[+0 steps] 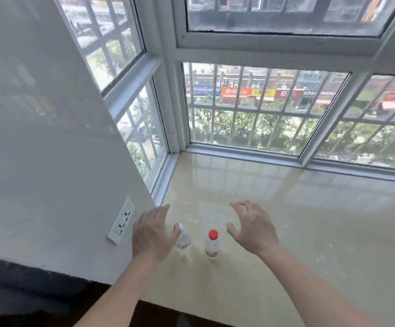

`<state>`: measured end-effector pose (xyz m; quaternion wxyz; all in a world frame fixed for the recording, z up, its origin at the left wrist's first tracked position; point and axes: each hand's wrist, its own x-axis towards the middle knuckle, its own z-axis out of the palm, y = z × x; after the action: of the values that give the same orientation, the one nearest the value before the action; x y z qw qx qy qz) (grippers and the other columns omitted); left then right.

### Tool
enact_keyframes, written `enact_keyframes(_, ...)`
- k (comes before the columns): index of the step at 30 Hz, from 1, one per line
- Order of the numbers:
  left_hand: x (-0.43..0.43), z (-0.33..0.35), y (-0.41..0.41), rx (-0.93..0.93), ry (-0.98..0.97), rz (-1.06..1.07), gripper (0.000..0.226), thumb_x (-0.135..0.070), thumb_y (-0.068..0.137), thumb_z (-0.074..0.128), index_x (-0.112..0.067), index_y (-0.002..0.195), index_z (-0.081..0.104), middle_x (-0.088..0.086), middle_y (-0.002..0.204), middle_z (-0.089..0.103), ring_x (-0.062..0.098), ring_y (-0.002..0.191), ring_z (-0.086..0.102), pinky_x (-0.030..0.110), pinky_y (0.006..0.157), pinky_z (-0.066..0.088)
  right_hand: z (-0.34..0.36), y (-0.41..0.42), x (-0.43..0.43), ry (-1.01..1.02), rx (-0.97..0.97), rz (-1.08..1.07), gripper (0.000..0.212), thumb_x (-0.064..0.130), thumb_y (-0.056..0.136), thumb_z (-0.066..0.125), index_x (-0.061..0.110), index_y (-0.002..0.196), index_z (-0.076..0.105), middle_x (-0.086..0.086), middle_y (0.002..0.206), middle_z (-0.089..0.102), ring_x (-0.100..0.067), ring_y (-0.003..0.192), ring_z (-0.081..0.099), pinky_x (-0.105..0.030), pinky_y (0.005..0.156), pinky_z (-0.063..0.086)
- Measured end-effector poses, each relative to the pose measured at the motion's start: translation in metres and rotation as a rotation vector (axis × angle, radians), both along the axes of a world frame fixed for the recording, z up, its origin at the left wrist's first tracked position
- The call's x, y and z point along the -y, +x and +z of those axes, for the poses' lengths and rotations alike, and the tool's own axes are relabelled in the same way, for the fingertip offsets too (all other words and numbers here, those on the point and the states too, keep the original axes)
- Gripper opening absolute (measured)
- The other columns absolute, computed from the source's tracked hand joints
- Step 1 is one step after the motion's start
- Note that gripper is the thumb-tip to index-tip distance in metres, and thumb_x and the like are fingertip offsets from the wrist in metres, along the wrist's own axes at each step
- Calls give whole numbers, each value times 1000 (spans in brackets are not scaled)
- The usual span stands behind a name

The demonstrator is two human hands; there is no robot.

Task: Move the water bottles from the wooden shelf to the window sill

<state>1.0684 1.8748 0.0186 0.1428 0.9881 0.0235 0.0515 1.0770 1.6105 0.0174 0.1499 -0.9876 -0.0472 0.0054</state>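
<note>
Two clear water bottles stand upright on the glossy beige window sill (309,220). The right bottle (212,244) shows its red cap. The left bottle (183,239) has its top hidden behind the thumb of my left hand (152,232), whose fingers are spread and relaxed just left of it; whether the thumb touches the bottle I cannot tell. My right hand (253,226) hovers to the right of the red-capped bottle, fingers loosely curved, holding nothing and apart from the bottle. The wooden shelf is out of view.
A white wall (38,138) with a power socket (121,220) rises at the left of the sill. Barred windows (250,109) close the sill at the back and left. The sill's front edge (191,310) drops to a dark floor.
</note>
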Motion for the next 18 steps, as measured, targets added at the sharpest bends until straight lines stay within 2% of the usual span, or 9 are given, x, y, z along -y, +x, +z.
enact_keyframes(3, 10, 33, 22, 116, 58, -88, 58, -47, 74, 63, -22, 127, 61, 0, 116, 67, 26, 106, 62, 44, 86, 51, 39, 17, -3, -14, 120, 31, 61, 54, 78, 44, 22, 127, 60, -4, 122, 64, -28, 108, 61, -40, 96, 49)
enact_keyframes(5, 19, 59, 33, 181, 94, -130, 58, -51, 75, 56, -23, 126, 62, -1, 118, 67, 24, 109, 62, 43, 88, 51, 66, 29, -3, -29, 166, 36, 61, 54, 80, 44, 23, 132, 57, -5, 127, 62, -29, 114, 58, -41, 101, 47)
enact_keyframes(9, 35, 97, 53, 283, 109, -175, 57, -52, 77, 55, -22, 125, 63, -1, 120, 67, 24, 112, 61, 44, 93, 50, 107, 44, 2, -47, 252, 22, 66, 56, 81, 36, 22, 133, 57, -6, 129, 61, -29, 118, 56, -43, 103, 46)
enact_keyframes(15, 70, 118, 64, 343, 72, -253, 60, -55, 79, 47, -20, 125, 63, -4, 119, 67, 24, 112, 61, 44, 94, 49, 129, 35, 30, -44, 290, -26, 61, 54, 81, 38, 24, 129, 59, -2, 128, 61, -30, 120, 55, -43, 103, 46)
enact_keyframes(18, 100, 118, 66, 354, 40, -343, 60, -56, 81, 47, -22, 128, 60, -5, 120, 65, 22, 112, 59, 44, 96, 48, 128, 19, 54, -65, 310, -110, 57, 52, 80, 43, 24, 125, 63, -3, 123, 65, -29, 114, 59, -43, 99, 49)
